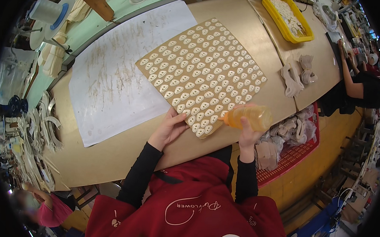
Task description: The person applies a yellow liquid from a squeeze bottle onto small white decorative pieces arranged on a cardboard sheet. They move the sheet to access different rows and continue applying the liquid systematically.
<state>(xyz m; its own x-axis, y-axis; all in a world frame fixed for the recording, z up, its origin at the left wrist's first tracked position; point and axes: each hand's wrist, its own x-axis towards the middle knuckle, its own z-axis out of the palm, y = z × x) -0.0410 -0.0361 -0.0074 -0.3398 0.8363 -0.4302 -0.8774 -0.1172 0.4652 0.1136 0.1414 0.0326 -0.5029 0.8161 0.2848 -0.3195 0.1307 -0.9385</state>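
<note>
A square brown board [154, 76] lies turned at an angle on the table in front of me, covered with rows of small white rounded-triangle pieces [206, 71] with dark spots in them. My left hand [171, 127] grips the board's near left edge, thumb on top and fingers beneath. In my right hand [248, 132] is a squeeze bottle [255, 117] of amber liquid, tilted to the left. Its orange nozzle points at the pieces by the board's near right edge. Whether the tip touches a piece I cannot tell.
Left of the board lies a white sheet [109, 97] with brown smears. A yellow tray [304, 37] of white pieces stands far right, with bundled pale strips [291, 81] nearer. A red crate [277, 172] of bagged parts sits below the table's right edge. Other people [359, 86] work nearby.
</note>
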